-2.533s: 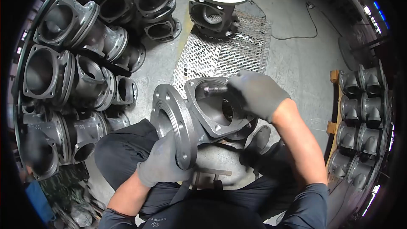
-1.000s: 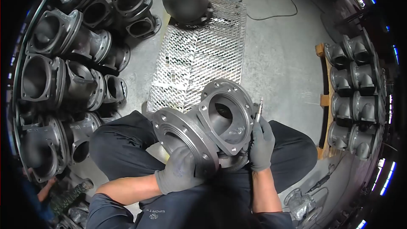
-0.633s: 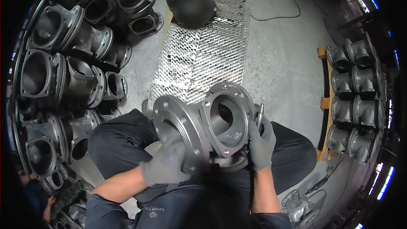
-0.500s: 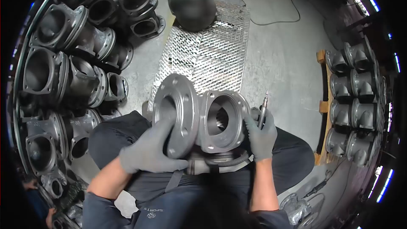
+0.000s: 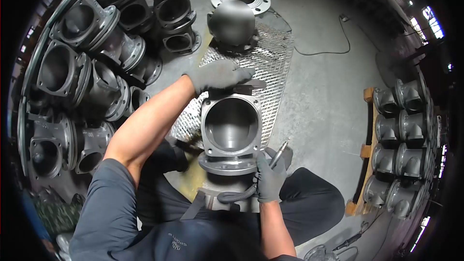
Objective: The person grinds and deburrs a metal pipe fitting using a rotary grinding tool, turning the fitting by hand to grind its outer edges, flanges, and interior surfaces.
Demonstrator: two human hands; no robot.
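Observation:
A dark cast-metal valve body (image 5: 207, 137) stands between my legs, its square opening facing up and a round flange (image 5: 227, 165) at its near end. My gloved left hand (image 5: 217, 75) lies across the far end of the body, holding it there, fingers stretched to the right; the thumb is hidden. My gloved right hand (image 5: 270, 181) is closed around a slim metal pencil grinder (image 5: 279, 153), whose tip points up and away. This hand is beside the near flange; whether it touches the flange is unclear. A ribbed hose (image 5: 238, 196) runs to the right hand.
A metal mesh plate (image 5: 276, 63) lies ahead, bearing a dark rounded casting (image 5: 233, 21). Behind it is a pale flange ring (image 5: 263, 1). Similar castings (image 5: 58, 70) are stacked at left; more (image 5: 384, 157) line a wooden pallet (image 5: 368, 151) at right. A cable (image 5: 349, 38) crosses the floor.
The valve body has turned, so its large flange is now near me and its opening faces up. My left hand has moved from that flange to the far end. The right hand still holds the grinder.

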